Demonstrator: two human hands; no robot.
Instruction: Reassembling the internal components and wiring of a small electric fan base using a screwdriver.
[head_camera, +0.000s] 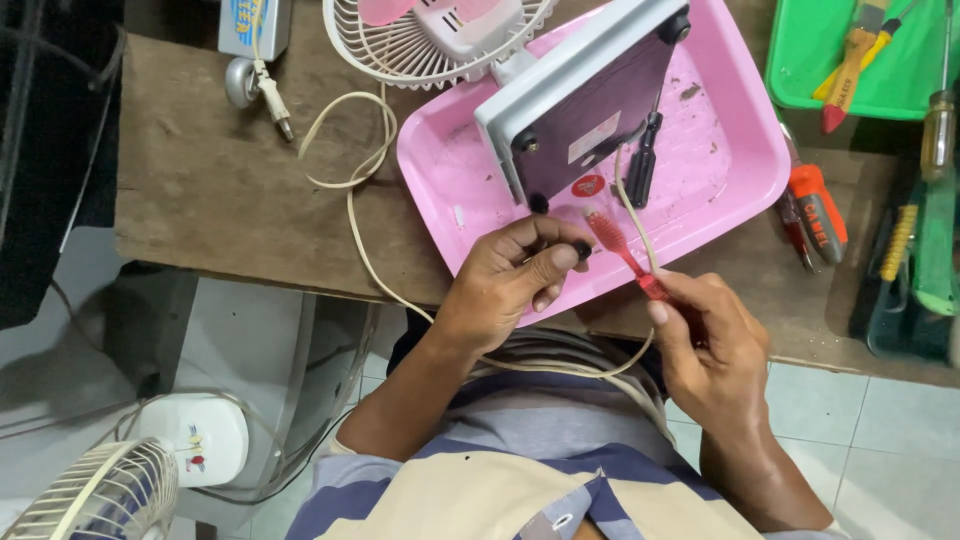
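My left hand pinches a small black rubber foot between thumb and fingers, just below the pink tray's near edge. A red toothbrush is gripped in my right hand, its bristle head right beside the black foot. A small fan lies tipped over in the pink tray, its grey base showing its underside with black feet at the corners. A dark screwdriver leans on that base.
The fan's cream cord loops over the wooden table and down across my lap. A green tray with tools, orange pliers and other screwdrivers lie right. Another fan stands on the floor left.
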